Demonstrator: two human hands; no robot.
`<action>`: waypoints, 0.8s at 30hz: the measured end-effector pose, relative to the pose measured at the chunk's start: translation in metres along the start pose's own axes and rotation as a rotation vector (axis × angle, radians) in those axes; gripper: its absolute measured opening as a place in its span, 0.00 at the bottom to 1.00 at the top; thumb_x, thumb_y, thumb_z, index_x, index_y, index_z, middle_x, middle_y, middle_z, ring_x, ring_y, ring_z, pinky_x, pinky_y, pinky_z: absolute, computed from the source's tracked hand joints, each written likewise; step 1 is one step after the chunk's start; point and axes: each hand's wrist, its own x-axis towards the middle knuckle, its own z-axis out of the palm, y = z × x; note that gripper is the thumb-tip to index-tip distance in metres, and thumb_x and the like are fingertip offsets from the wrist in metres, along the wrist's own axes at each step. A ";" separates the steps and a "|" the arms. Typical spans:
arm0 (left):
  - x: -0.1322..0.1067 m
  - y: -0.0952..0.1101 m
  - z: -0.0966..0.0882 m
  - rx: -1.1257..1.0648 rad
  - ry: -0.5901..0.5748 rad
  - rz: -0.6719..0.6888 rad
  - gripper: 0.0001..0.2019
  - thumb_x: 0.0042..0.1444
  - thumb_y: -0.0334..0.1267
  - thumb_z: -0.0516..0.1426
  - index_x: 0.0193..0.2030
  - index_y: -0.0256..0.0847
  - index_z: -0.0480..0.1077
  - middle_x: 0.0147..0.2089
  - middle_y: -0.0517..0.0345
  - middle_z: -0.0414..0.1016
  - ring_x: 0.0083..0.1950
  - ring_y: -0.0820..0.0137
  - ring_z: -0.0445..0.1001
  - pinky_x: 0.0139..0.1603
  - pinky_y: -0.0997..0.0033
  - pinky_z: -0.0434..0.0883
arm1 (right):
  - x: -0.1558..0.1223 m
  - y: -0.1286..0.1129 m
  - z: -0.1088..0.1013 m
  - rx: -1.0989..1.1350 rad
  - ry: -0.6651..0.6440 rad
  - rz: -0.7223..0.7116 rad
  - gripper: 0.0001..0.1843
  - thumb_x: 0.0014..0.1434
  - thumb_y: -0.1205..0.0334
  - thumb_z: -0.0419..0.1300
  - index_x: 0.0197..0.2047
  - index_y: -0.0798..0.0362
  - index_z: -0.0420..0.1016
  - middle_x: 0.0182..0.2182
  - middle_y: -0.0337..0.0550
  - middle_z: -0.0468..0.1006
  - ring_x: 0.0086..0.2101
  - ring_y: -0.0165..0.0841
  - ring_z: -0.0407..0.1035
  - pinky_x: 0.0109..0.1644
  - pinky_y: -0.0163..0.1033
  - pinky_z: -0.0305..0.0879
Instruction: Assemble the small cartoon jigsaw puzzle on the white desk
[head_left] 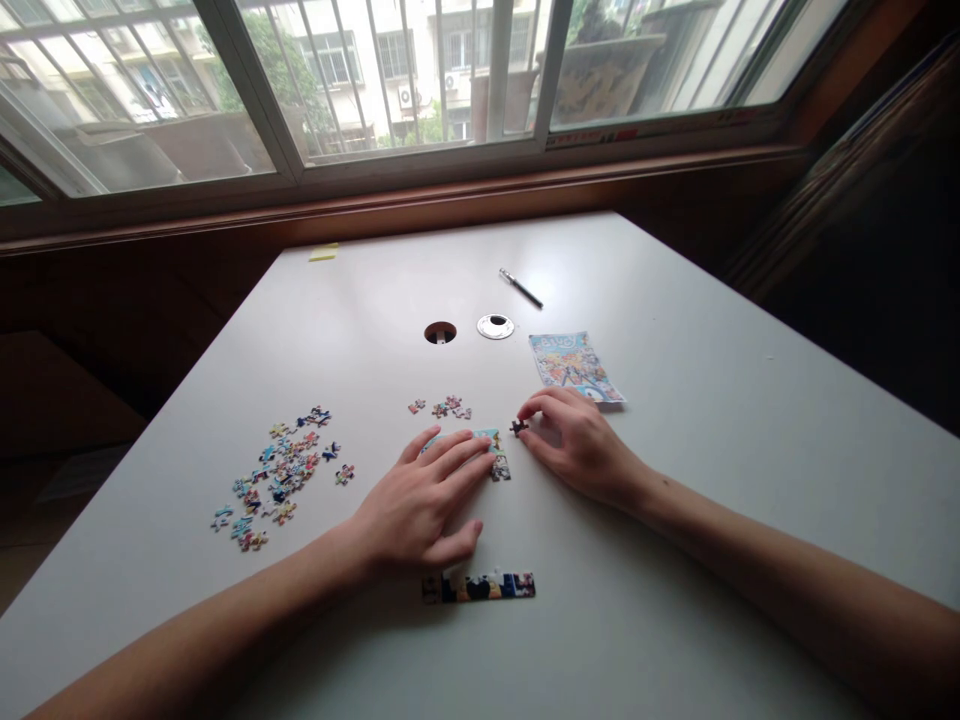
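Note:
My left hand lies flat with fingers stretched out on a small joined patch of jigsaw pieces in the middle of the white table. My right hand rests beside it and pinches a single dark puzzle piece at its fingertips, just right of the patch's upper edge. A joined strip of pieces lies near the front, below my left hand. A few loose pieces sit just beyond the patch.
A spread of several loose pieces lies at the left. A printed picture card lies beyond my right hand. Farther back are a cable hole, its white cap, a pen and a yellow note.

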 end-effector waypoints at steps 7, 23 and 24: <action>0.000 0.000 -0.001 -0.012 0.037 0.015 0.33 0.57 0.42 0.55 0.69 0.41 0.55 0.71 0.48 0.58 0.72 0.55 0.56 0.73 0.48 0.48 | 0.002 -0.002 -0.002 0.184 0.051 -0.056 0.06 0.63 0.70 0.57 0.39 0.53 0.75 0.34 0.44 0.77 0.36 0.36 0.70 0.45 0.45 0.67; -0.011 0.009 -0.003 0.099 0.470 0.523 0.07 0.62 0.33 0.59 0.47 0.41 0.73 0.39 0.61 0.79 0.40 0.72 0.76 0.50 0.67 0.70 | -0.034 -0.059 0.001 0.735 -0.436 -0.017 0.01 0.62 0.68 0.59 0.38 0.53 0.69 0.32 0.40 0.75 0.31 0.28 0.67 0.35 0.33 0.67; -0.011 0.009 -0.002 0.098 0.471 0.521 0.08 0.62 0.34 0.59 0.48 0.40 0.73 0.39 0.61 0.79 0.41 0.72 0.76 0.50 0.67 0.70 | -0.034 -0.059 0.000 0.732 -0.434 -0.031 0.02 0.61 0.68 0.59 0.38 0.53 0.69 0.32 0.40 0.75 0.31 0.28 0.68 0.36 0.33 0.67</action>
